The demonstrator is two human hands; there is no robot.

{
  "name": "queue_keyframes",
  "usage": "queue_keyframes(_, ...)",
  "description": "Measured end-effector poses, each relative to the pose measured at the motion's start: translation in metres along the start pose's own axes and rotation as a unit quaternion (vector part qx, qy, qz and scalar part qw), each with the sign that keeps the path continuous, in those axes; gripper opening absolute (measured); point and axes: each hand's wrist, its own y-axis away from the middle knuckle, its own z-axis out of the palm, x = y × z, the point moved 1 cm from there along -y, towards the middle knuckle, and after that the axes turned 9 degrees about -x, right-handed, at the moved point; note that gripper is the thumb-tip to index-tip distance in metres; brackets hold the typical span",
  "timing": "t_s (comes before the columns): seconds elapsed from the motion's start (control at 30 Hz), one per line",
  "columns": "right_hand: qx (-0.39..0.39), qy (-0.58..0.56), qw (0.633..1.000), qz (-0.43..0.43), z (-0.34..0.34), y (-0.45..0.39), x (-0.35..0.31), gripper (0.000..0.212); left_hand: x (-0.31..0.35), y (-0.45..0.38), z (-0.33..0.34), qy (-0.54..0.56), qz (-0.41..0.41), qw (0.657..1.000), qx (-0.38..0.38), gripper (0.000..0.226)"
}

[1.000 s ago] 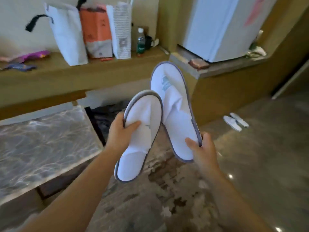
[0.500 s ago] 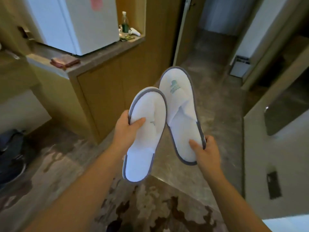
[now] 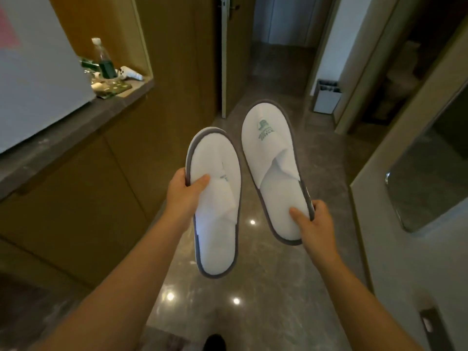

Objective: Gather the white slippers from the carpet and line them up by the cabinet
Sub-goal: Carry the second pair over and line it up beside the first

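Note:
I hold two white slippers with grey rims in the air above a glossy stone floor. My left hand (image 3: 186, 192) grips the left slipper (image 3: 215, 219) at its left edge, thumb on the strap. My right hand (image 3: 312, 224) pinches the right slipper (image 3: 272, 160) near its heel; this one bears a green logo on the toe. The slippers hang side by side with a small gap between them, toes pointing away from me. The wooden cabinet (image 3: 83, 188) stands to my left.
On the cabinet's dark top (image 3: 76, 122) sit a white fridge (image 3: 38, 72), a bottle (image 3: 103, 59) and small items. A door edge (image 3: 224, 59) and a corridor lie ahead. A grey bin (image 3: 326, 97) stands at the corridor's right. A pale wall (image 3: 405, 249) is on the right.
The view has swung right, away from the carpet and shelf, toward the corridor. The slippers stay in both hands and have drawn slightly apart.

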Motion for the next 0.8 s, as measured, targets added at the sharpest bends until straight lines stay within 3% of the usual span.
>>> queue_keyframes(0.3, 0.035, 0.019, 0.999, 0.011, -0.026, -0.201, 0.019, 0.016, 0.034, -0.208, 0.090, -0.048, 0.003, 0.999, -0.019, 0.026)
queue_keyframes(0.47, 0.024, 0.036, 0.999, -0.006, -0.050, -0.359, 0.037, 0.019, 0.048, -0.338, 0.158, -0.030, 0.030, 0.999, 0.005, 0.026)
queue_keyframes(0.63, -0.029, 0.034, 0.999, -0.018, -0.056, -0.511, 0.031, 0.019, 0.073, -0.448, 0.210, -0.021, 0.013, 0.998, 0.051, 0.019)
queue_keyframes(0.8, -0.104, 0.033, 0.994, -0.006, -0.027, -0.632, 0.033, 0.020, 0.084, -0.544, 0.215, -0.025, -0.007, 0.994, 0.104, 0.007)
